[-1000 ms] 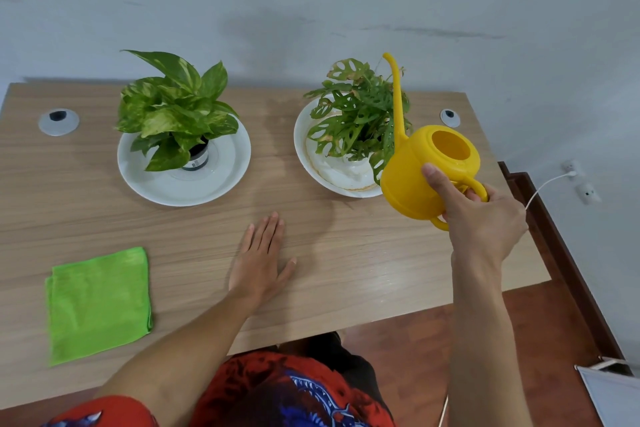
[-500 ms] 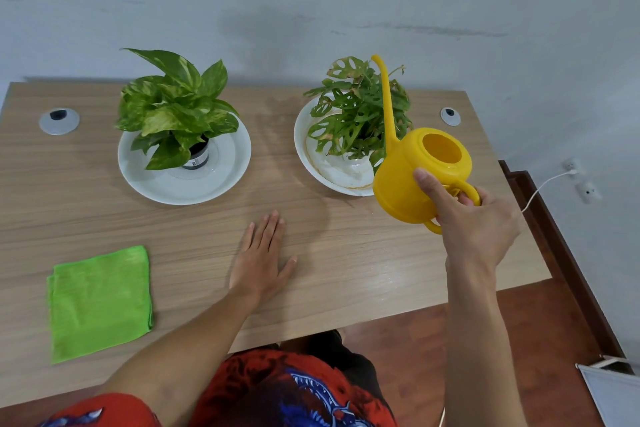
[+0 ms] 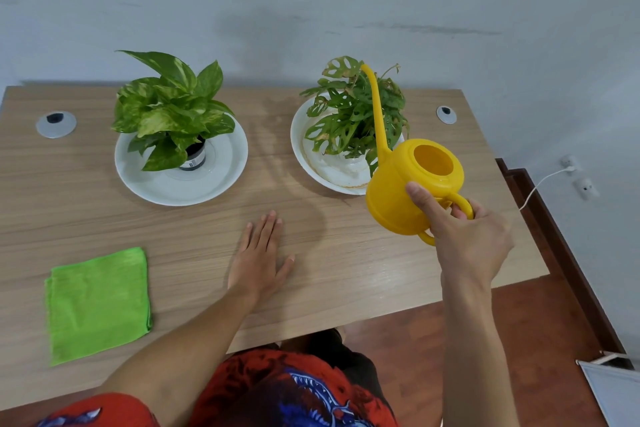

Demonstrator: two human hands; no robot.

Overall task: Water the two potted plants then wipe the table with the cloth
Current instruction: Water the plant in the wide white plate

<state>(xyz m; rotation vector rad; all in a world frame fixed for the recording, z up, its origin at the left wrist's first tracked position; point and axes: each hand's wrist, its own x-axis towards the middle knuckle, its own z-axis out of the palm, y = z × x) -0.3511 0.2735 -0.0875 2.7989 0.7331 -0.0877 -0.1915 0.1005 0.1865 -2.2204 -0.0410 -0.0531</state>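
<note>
My right hand [image 3: 464, 239] grips the handle of a yellow watering can [image 3: 401, 191], held in the air just right of the right potted plant [image 3: 353, 114]. The can's long spout rises in front of that plant's leaves. This plant stands in a white dish [image 3: 311, 163]. The left potted plant [image 3: 169, 111], with broad variegated leaves, stands in another white dish [image 3: 221, 177]. My left hand [image 3: 259, 253] lies flat on the wooden table [image 3: 346, 263], fingers apart, holding nothing. A folded green cloth [image 3: 98, 302] lies at the table's front left.
Two round grey cable grommets [image 3: 56, 124] [image 3: 446, 114] sit near the table's back corners. A pale wall runs right behind the table. At the right, beyond the table edge, a white cable [image 3: 540, 184] leads to wall plugs above a red-brown floor.
My right hand has carried the watering can a little to the left, toward the right plant, and the spout now crosses its leaves further left. My left hand has stayed flat on the table.
</note>
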